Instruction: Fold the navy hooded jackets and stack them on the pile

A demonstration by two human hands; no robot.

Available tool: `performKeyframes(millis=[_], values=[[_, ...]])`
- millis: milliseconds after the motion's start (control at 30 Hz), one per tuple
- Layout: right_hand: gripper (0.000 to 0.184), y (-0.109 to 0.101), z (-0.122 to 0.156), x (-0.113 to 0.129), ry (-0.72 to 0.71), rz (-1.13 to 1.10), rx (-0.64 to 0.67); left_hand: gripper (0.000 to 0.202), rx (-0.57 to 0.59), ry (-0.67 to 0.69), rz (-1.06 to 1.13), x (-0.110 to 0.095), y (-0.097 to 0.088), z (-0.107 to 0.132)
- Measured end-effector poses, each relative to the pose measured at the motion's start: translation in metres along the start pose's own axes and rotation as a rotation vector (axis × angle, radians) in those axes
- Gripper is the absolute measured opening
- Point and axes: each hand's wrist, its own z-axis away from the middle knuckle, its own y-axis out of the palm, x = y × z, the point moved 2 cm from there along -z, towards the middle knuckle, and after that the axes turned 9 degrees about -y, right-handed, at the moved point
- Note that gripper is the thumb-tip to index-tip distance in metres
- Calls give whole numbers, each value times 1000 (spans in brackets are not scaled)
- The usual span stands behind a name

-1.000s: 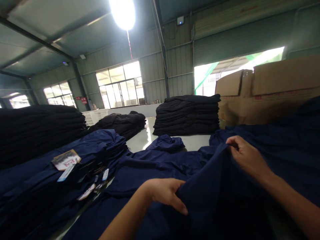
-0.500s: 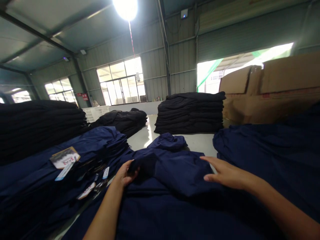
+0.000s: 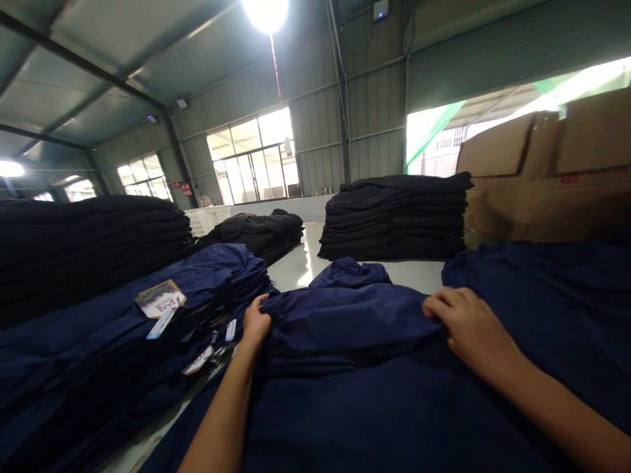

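Our left hand gripped the left end of the fold in the navy garment, while our right hand lay nearly open, palm down, on the right end, likely to keep that fold even. The navy garment lay on the table, beside a tagged stack.

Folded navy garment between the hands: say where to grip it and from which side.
Probably best: grip the folded navy garment at its two side edges, from left and right. The layers end there in thick folds that fingers can slip under; the left hand clasps one edge, the right hand rests at the other.
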Motion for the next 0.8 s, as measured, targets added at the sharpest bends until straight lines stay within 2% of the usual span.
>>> performKeyframes(millis=[67, 133, 167, 233, 300, 367, 433, 467, 533, 600, 700, 800], values=[[42, -2, 4, 7, -37, -47, 261, 53, -49, 33, -113, 4, 0, -4], [41, -1, 12, 9, 8, -142, 494, 45, -65, 66, -209, 5, 3, -4], [38, -1, 16, 8, 24, -208, 566, 43, -69, 86, -255, 4, 5, -4], [27, 0, 21, 4, -36, -394, 639, 41, -85, 123, -341, 2, 7, -1], [22, 5, 21, -4, -84, -615, 656, 44, -121, 144, -424, 0, 7, 3], [34, 17, 14, -17, 12, -700, 576, 50, -163, 149, -508, -2, 7, 8], [38, 33, 2, -31, 127, -582, 396, 53, -188, 147, -592, -3, 9, 13], [39, 42, -5, -35, 107, -495, 303, 54, -194, 147, -631, -3, 10, 16], [44, 57, -17, -38, 70, -351, 230, 55, -198, 147, -696, -4, 13, 20], [48, 68, -25, -35, 36, -296, 282, 56, -199, 147, -738, -5, 16, 23], [47, 72, -32, -30, -25, -307, 410, 56, -218, 138, -830, -6, 16, 26], [45, 70, -34, -38, 28, -199, 379, 52, -266, 109, -900, -4, 14, 27]])
